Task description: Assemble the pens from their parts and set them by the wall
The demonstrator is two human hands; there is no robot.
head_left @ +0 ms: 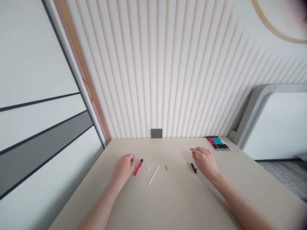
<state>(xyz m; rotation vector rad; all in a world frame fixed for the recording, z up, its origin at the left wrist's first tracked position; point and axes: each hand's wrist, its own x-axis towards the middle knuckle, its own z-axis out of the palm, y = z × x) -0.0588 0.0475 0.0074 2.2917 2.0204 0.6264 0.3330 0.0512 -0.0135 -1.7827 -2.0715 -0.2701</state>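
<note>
My left hand (124, 166) rests on the beige table (177, 198) with fingers curled loosely, holding nothing I can make out. Just right of it lies a red pen barrel (138, 167) with a small clear piece (145, 167) at its tip. A white refill tube (154, 174) and a tiny dark spring-like part (166, 167) lie in the middle. My right hand (204, 160) lies palm down, fingers slack and apart, beside a black pen part (193, 168) that it almost touches.
A row of several red and teal pens (217, 142) lies at the table's back right corner. A grey wall socket (156, 133) sits at the table's far edge. A white cabinet (275, 124) stands to the right.
</note>
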